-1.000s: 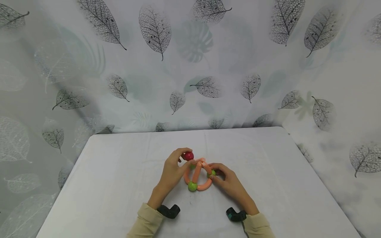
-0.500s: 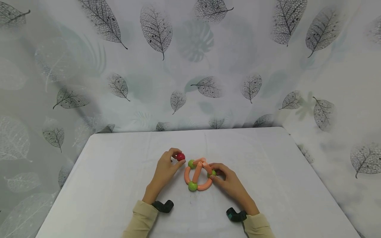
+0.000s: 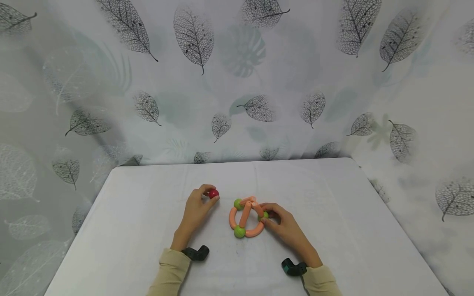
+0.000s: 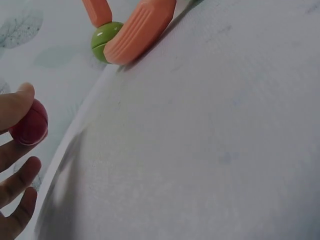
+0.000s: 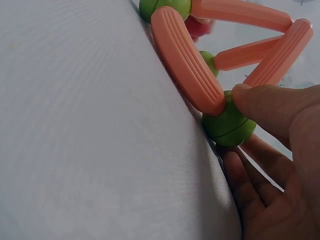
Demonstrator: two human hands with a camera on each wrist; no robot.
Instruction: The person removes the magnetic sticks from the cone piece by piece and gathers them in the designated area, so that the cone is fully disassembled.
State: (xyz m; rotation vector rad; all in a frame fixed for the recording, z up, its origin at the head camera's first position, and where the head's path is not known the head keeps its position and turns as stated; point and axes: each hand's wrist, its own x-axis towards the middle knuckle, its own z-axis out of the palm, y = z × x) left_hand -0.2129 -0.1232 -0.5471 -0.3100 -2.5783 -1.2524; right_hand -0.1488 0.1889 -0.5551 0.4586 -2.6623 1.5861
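The person's left hand (image 3: 195,209) pinches a red ball (image 3: 213,194) between thumb and fingertip, its other fingers loosely bent and spread apart. The ball sits out at 10 o'clock from the frame (image 3: 245,214), well apart from it.

The frame stands on the white table (image 3: 148,205): orange rods (image 3: 254,232) joined at green balls, which I see at its 3, 7 and 11 o'clock. Curved rods run along its 9 and 5 o'clock sides; straighter ones lean up from the balls, their top ends bunched near 12.

The right hand (image 3: 284,225) grips the green ball (image 5: 227,129) at 3 o'clock, thumb on one side, fingers curled on the other.

Both sleeves (image 3: 171,267) are beige, and each wrist wears a black camera (image 3: 198,253). Past the table's 12 o'clock edge hangs a leaf-printed cloth (image 3: 281,135).
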